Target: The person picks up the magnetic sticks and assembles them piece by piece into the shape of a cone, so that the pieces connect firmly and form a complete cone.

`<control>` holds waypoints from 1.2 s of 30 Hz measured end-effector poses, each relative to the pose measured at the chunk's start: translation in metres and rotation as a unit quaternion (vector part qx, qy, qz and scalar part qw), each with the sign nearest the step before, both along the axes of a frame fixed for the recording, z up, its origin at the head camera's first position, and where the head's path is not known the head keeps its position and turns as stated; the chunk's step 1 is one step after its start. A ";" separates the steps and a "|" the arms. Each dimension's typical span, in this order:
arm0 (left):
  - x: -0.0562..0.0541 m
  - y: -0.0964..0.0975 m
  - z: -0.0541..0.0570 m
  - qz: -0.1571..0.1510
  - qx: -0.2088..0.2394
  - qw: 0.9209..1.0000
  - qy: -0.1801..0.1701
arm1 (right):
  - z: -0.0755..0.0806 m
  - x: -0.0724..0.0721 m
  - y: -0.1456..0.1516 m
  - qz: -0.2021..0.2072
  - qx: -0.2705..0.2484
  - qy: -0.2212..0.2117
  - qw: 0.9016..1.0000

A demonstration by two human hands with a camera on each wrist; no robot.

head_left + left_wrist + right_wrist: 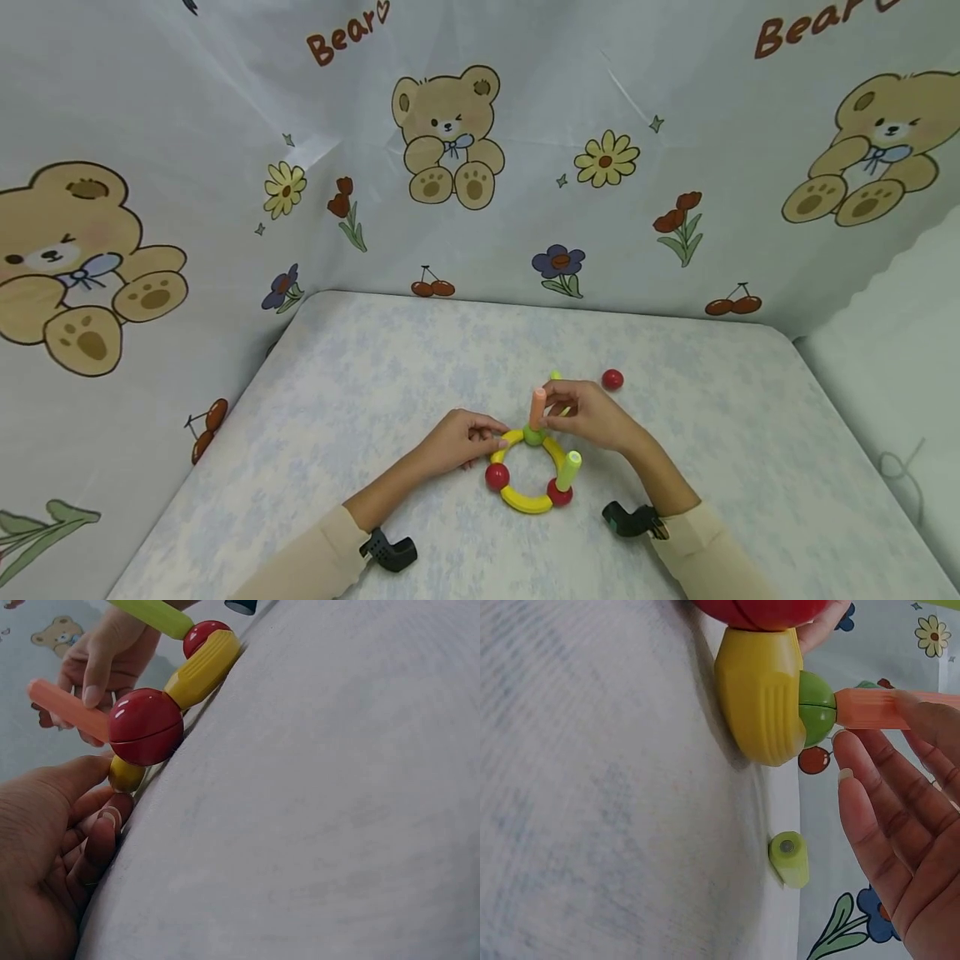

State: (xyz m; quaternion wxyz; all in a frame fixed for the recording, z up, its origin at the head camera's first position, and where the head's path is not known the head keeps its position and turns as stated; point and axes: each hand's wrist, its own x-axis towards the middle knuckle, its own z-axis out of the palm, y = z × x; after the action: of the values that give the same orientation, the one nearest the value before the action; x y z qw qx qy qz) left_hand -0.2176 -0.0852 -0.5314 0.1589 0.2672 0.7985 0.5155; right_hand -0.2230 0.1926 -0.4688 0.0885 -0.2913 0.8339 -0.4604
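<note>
A ring of curved yellow pieces and balls lies on the table, with two red balls at the front and a green ball at the back. An orange stick stands upright on the green ball. My right hand pinches this stick, its thumb lying along it in the right wrist view. My left hand holds the back-left yellow curved piece between thumb and fingers, beside the left red ball. From the right red ball rises a light green stick, tilted slightly.
Beyond the right hand lies a loose red ball. A yellow-green piece rests on the table behind the ring, partly hidden by the right hand in the head view. A bear-printed curtain hangs along the table's back edge.
</note>
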 end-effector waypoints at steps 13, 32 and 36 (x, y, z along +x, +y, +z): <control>0.000 -0.010 0.023 -0.091 -0.056 0.994 -0.007 | -0.002 -0.001 -0.003 0.024 0.071 -0.041 0.996; -0.003 -0.013 0.020 -0.043 -0.034 0.997 -0.061 | -0.002 -0.002 0.003 0.036 0.093 -0.028 0.995; -0.007 -0.014 0.018 -0.024 -0.023 0.998 -0.057 | 0.000 -0.001 0.009 0.043 0.097 -0.049 0.993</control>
State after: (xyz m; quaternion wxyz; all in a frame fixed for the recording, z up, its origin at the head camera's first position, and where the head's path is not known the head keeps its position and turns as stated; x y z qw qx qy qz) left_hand -0.2244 -0.0994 -0.5133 0.2231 0.2527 0.7931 0.5073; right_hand -0.2239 0.2019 -0.4686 0.1766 -0.2940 0.8559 -0.3870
